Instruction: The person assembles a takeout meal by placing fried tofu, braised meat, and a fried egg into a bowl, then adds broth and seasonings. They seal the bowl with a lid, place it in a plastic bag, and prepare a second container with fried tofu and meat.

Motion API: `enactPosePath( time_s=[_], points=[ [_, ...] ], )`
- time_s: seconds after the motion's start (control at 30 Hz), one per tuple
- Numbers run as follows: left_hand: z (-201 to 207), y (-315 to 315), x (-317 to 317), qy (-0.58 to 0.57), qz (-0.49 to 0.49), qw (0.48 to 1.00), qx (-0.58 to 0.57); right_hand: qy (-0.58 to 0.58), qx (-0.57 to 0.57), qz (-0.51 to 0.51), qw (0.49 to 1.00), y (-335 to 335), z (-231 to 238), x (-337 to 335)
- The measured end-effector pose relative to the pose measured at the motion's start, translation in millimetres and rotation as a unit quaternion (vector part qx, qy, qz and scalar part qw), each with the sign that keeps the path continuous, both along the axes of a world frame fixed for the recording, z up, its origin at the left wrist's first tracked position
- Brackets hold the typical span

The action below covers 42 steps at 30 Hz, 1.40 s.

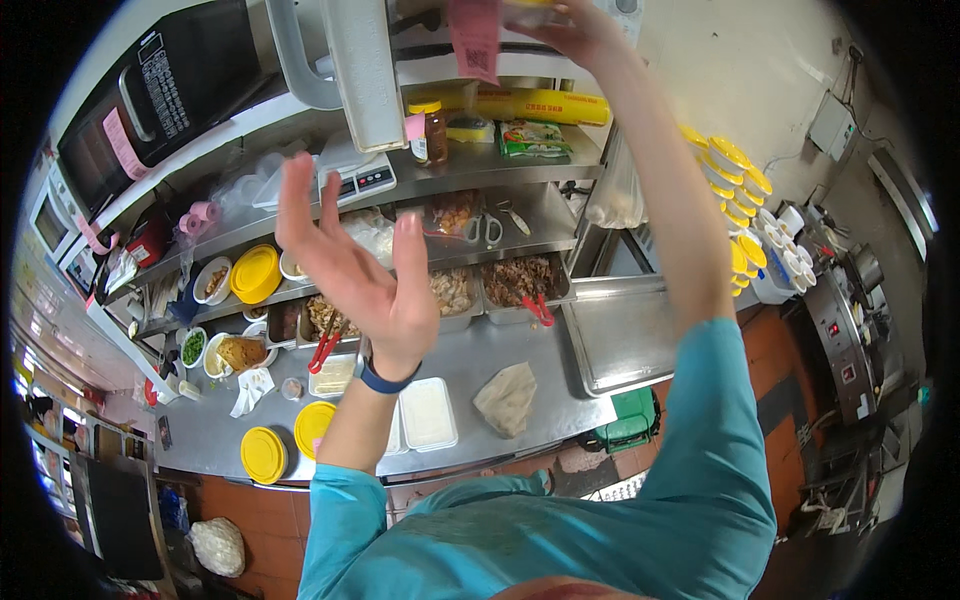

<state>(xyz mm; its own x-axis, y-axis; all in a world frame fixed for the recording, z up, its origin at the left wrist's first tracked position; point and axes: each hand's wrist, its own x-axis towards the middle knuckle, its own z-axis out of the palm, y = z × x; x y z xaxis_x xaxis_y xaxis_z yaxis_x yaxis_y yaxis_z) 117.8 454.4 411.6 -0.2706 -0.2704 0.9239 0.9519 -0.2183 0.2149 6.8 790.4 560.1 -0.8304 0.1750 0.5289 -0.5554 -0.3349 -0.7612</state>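
Observation:
My left hand (360,275) is raised above the counter with its fingers spread, holding nothing. A dark band circles that wrist. At the top edge, my right hand (582,38) reaches up to the upper shelf, its fingers against a yellow-edged container (527,14) that is partly cut off. Beside it hangs a pink paper slip (474,42). Behind my left hand are a digital scale (366,184) and metal pans of chopped food, one with dark pieces (515,280) and red-handled tongs (538,310). A second pair of red tongs (325,350) lies by my left wrist.
Yellow-lidded tubs (264,456) and a white rectangular container (428,414) stand at the counter's front. A crumpled cloth (506,400) lies near a steel tray (622,335). Scissors (484,230) lie on the middle shelf. Stacked yellow-rimmed bowls (735,180) stand at right.

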Motion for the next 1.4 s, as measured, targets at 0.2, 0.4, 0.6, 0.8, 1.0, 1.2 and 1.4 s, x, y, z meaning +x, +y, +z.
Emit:
enactPosePath(
  time_s=[0.2,0.4,0.6,0.8,1.0,1.2,1.4],
  points=[
    [24,34,9,0.09,0.109,0.986,-0.087,0.044,0.204,-0.157,0.965,77,-28,-17],
    [1,49,35,0.004,-0.254,0.888,-0.382,-0.025,0.277,-0.677,0.681,146,0,53],
    [-143,4,46,-0.15,-0.212,0.833,-0.488,-0.14,0.523,-0.683,0.49,199,37,-6],
    [-369,-164,107,-0.573,-0.072,0.733,-0.361,-0.104,0.112,-0.402,0.903,167,-1,-8],
    [-509,-318,206,-0.742,0.09,0.663,-0.035,-0.123,0.202,-0.369,0.899,61,-54,-61],
    [-549,-368,224,-0.77,0.159,0.601,0.141,-0.239,0.157,-0.007,0.958,138,-16,-118],
    [-533,-450,105,-0.767,0.24,0.589,0.081,-0.133,0.131,-0.094,0.978,57,-17,-55]
  ],
)
